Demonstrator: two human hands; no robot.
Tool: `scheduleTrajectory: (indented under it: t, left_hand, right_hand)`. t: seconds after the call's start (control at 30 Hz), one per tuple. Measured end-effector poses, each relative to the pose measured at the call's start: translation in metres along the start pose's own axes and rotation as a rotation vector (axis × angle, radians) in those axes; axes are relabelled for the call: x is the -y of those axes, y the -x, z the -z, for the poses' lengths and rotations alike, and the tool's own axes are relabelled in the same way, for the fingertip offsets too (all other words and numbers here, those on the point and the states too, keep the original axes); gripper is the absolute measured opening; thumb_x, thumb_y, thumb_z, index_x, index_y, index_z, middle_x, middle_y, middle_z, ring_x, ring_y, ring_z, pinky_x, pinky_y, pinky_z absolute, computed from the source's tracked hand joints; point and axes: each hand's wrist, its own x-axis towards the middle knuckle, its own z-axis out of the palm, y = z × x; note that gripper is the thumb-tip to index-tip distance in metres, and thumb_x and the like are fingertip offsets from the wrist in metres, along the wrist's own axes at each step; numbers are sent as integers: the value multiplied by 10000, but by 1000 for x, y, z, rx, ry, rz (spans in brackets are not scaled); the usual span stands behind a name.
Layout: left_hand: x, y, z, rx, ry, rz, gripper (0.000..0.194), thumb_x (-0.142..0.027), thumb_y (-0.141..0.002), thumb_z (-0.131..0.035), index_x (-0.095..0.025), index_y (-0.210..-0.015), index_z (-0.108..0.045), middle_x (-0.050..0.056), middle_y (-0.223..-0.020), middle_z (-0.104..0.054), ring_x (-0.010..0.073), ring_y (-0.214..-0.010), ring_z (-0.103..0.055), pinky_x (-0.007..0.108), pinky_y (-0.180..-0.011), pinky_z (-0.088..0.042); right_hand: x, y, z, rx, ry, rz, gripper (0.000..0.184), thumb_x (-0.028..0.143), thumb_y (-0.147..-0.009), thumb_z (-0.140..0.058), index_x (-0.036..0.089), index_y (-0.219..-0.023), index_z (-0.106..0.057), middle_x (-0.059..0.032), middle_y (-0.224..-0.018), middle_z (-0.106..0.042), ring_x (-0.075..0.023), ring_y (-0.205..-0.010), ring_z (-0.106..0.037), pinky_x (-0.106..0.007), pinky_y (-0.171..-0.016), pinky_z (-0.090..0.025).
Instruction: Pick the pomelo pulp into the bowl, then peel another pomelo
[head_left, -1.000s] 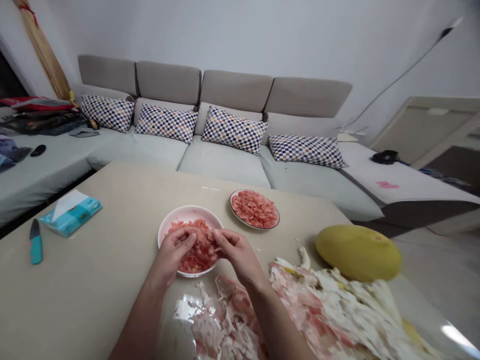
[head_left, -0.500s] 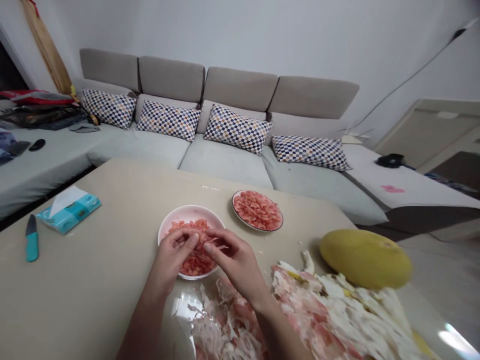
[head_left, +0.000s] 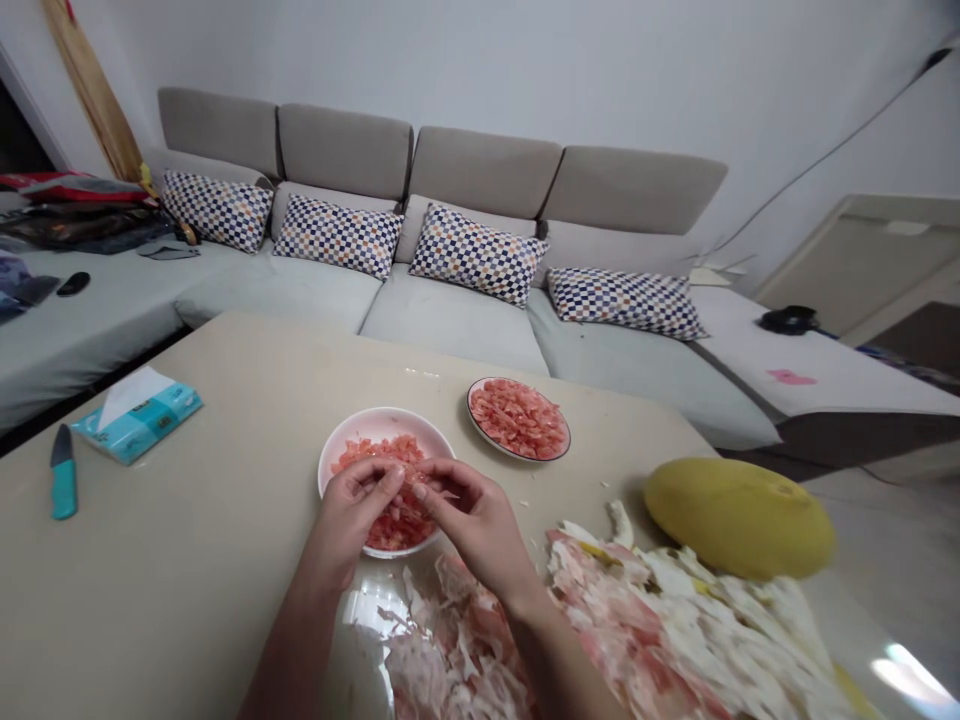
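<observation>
Glossy beige tabletop (head_left: 187,560); scraps nearest the body: pinkish-white skins (head_left: 450,660), with thick white rind (head_left: 720,620) to the right. Beyond the skins, left hand (head_left: 354,510) and right hand (head_left: 478,525) meet above a white bowl (head_left: 433,434), fingertips close together. Both appear to pinch, thumb against fingers, a small red piece (head_left: 410,481) between them; fingers hide most of it, so its outline cannot be told. Loose red pulp (head_left: 400,533) lies in the bowl below.

Handling (judged): piece very light, soft, moist and probably slippery; likely to tear or burst under hard pressure. Best hold: fingertip pads at its firmer edges or any skin left on it, squeezing lightly. Bowl rigid, better taken by the rim.

Right of the bowl, whole yellow-green fruit (head_left: 739,520) on its side beside the rind; probably heavy, needing both palms. Far left: turquoise-handled knife (head_left: 64,487), just beside a blue tissue pack (head_left: 150,422). Slightly beyond the bowl, dark-rimmed plate (head_left: 535,459) heaped with similar pulp. Background: pale sofa (head_left: 457,318), four checked cushions (head_left: 480,255), plain wall (head_left: 525,60).
</observation>
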Motion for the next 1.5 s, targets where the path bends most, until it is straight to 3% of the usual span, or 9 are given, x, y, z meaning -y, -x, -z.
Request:
scheduleTrajectory:
  t: [0.13,0.23,0.33,0.47,0.6,0.87,1.0,1.37,1.5]
  left_hand:
    - [0,-2,2,-7,-98,-59,265,-407,-771,-750,-186,-916,-734,51,-954,-693,156,-863,-645,236,-771,-525]
    - [-1,-4,4,-41,-218,-191,255,-369,-728,-783,-213,-928,-751,67,-1050,-670,204,-1007,-633,294,-892,-518]
    - [-3,-4,6,-70,-367,-304,214,-336,-695,-807,-226,-875,-774,74,-1008,-657,226,-1002,-619,313,-881,-519]
    - [-6,-4,9,-51,-432,-346,128,-330,-770,-744,-212,-812,-774,77,-915,-681,221,-949,-623,311,-877,-503]
    - [-6,-4,10,-68,-375,-298,175,-361,-789,-725,-190,-813,-748,69,-931,-685,213,-937,-631,293,-876,-487]
    - [-7,-1,5,-81,-150,-103,343,-473,-753,-745,-159,-875,-677,14,-789,-643,143,-722,-593,233,-690,-480]
    - [-7,-1,8,-122,-92,-115,330,-470,-793,-714,-159,-897,-677,-18,-720,-583,104,-650,-537,211,-667,-455]
    - [-6,-2,12,-122,-120,-97,377,-463,-782,-727,-169,-1017,-740,-8,-673,-610,129,-651,-563,238,-677,-469]
    - [-5,-3,13,-135,-125,-75,449,-442,-736,-772,-163,-1084,-718,25,-771,-678,140,-655,-598,259,-684,-503]
  right_hand:
    - [3,0,0,-21,91,64,260,406,-820,-696,179,-946,-707,-53,-906,-718,-164,-757,-646,-274,-691,-527]
    - [5,1,0,-20,141,125,220,379,-840,-674,186,-940,-701,-60,-955,-718,-174,-809,-661,-280,-723,-538]
    - [7,3,0,-7,161,128,204,355,-838,-674,187,-952,-697,-62,-967,-727,-180,-825,-678,-288,-743,-550]
    - [8,4,-1,1,154,96,209,365,-842,-667,184,-940,-703,-62,-939,-736,-175,-794,-681,-287,-733,-556]
    - [8,4,-1,5,144,74,224,383,-839,-670,182,-929,-712,-68,-930,-740,-176,-782,-680,-289,-721,-560]
    - [8,3,-1,-11,130,53,211,368,-805,-686,179,-898,-697,-48,-853,-726,-166,-738,-670,-278,-689,-556]
    - [12,2,0,-24,133,44,222,383,-801,-679,175,-877,-693,-49,-843,-724,-164,-725,-665,-274,-678,-551]
    - [5,0,6,-26,114,64,285,421,-812,-695,184,-969,-716,-84,-941,-745,-206,-829,-688,-334,-774,-569]
    - [5,0,7,-22,111,86,304,416,-824,-688,199,-1034,-716,-83,-1008,-740,-210,-880,-689,-335,-804,-567]
